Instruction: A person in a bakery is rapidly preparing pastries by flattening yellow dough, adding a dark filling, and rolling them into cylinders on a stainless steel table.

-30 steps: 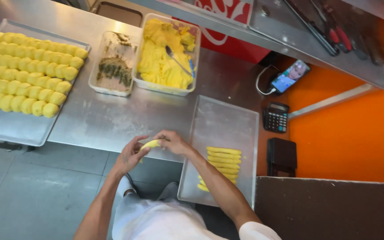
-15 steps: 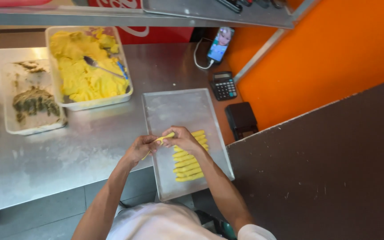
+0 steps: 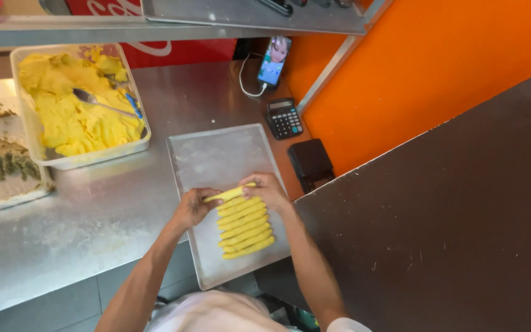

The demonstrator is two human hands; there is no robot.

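Over the metal tray (image 3: 216, 157), both hands' fingers (image 3: 213, 195) pinch a yellow dough stick (image 3: 230, 193).

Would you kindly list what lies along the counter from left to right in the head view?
Tub of greenish filling → tub of yellow dough → left hand → dough stick → right hand → black box.
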